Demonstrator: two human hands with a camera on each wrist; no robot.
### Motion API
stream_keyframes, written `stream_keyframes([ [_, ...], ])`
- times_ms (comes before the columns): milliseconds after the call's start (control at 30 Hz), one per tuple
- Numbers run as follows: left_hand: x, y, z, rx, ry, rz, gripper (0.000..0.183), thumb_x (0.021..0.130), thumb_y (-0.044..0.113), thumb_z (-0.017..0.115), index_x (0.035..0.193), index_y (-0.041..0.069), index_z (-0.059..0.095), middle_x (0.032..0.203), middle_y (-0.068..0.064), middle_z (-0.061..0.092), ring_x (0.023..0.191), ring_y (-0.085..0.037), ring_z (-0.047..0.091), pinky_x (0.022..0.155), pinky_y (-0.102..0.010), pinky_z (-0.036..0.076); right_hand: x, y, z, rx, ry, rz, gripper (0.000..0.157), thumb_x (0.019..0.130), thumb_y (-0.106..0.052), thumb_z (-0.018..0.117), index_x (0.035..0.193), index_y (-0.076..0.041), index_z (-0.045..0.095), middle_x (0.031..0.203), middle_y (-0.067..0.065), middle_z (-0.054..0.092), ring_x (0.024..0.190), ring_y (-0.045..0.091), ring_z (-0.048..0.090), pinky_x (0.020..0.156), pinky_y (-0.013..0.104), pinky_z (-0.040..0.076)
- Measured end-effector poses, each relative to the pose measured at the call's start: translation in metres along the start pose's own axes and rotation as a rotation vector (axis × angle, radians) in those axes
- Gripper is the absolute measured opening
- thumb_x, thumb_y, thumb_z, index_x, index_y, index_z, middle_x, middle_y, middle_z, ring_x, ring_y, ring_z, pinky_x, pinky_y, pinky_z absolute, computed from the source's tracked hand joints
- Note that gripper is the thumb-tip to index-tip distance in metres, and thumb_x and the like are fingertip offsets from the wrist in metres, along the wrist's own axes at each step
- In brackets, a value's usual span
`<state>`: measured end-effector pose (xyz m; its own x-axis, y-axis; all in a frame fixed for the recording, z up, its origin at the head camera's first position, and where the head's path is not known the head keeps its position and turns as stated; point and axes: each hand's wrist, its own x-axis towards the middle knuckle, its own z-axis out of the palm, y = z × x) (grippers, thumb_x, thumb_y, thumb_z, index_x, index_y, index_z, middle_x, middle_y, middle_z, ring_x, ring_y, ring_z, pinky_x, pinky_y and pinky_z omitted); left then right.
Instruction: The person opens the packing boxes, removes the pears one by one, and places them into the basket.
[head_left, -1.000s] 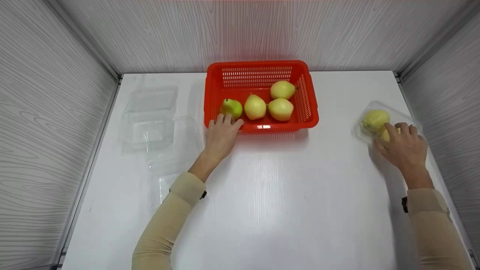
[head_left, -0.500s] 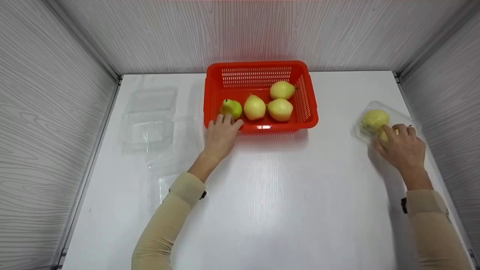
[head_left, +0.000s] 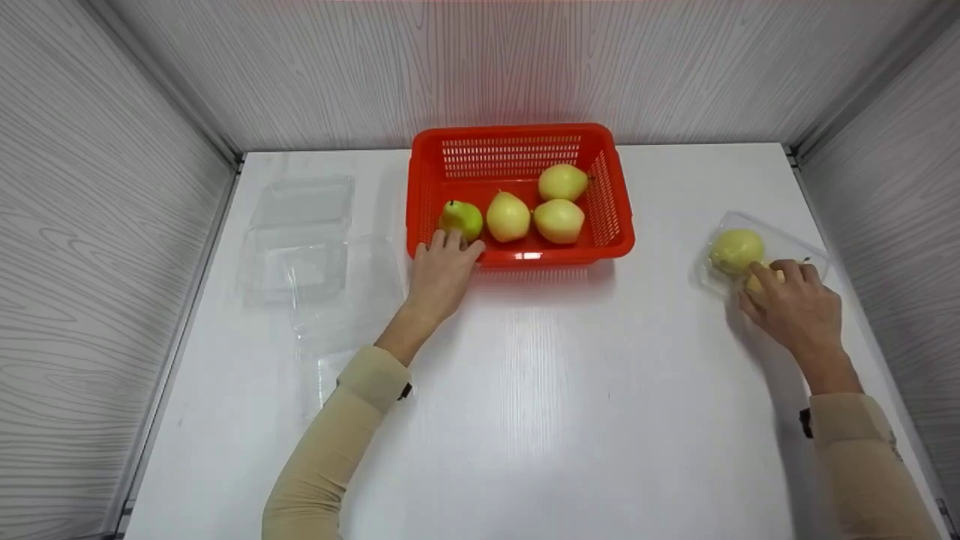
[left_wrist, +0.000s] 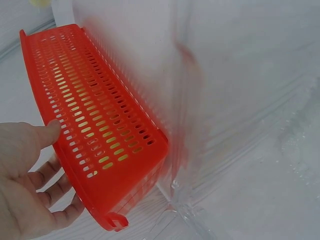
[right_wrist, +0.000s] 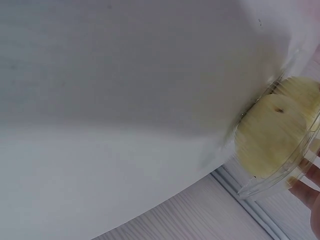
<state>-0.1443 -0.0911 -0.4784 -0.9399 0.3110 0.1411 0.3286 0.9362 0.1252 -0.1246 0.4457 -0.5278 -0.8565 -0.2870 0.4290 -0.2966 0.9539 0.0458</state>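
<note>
Pears [head_left: 508,217] lie in a slotted red basket [head_left: 555,256], its rim gripped by the left hand [head_left: 441,276]; at the table's [head_left: 562,390] right, the right hand [head_left: 801,307] grips a clear container [head_left: 780,243] holding two more pears [head_left: 736,250].

At 8 o'clock your left hand [left_wrist: 22,185] grips the rim of the red basket [left_wrist: 95,125], your thumb [left_wrist: 49,134] against its slotted wall, your fingers [left_wrist: 59,189] reaching past the edge. The basket leans across your 9 o'clock, with yellow showing through the slots. Clear plastic [left_wrist: 186,216] lies between 5 and 6, near the basket's corner; the pale counter [left_wrist: 132,47] spreads towards 12, tinged red beside the basket.
</note>
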Motion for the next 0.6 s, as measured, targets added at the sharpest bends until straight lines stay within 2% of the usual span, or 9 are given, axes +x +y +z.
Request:
stream_keyframes([
  [300, 0.0, 0.0, 0.001, -0.013, 0.012, 0.003, 0.024, 0.103, 0.025, 0.068, 0.126, 0.02, 0.068, 0.121, -0.018, 0.067, 0.115, -0.039, 0.06, 0.083, -0.05, 0.056, -0.005, -0.009, 0.001, -0.019, 0.081, -0.113, 0.045, 0.084, -0.029, 0.078, 0.123, -0.009, 0.07, 0.107, 0.028, 0.07, 0.093, 0.054, 0.068, 0.042, 0.06, 0.052],
  [600, 0.0, -0.001, 0.002, 0.003, 0.034, 0.011, 0.026, 0.101, 0.026, 0.071, 0.127, 0.02, 0.068, 0.12, -0.016, 0.067, 0.113, -0.037, 0.061, 0.079, -0.047, 0.055, -0.008, -0.024, 0.0, -0.02, 0.065, -0.156, 0.045, 0.083, -0.03, 0.081, 0.121, -0.01, 0.07, 0.104, 0.025, 0.069, 0.092, 0.053, 0.069, 0.04, 0.055, 0.052],
])
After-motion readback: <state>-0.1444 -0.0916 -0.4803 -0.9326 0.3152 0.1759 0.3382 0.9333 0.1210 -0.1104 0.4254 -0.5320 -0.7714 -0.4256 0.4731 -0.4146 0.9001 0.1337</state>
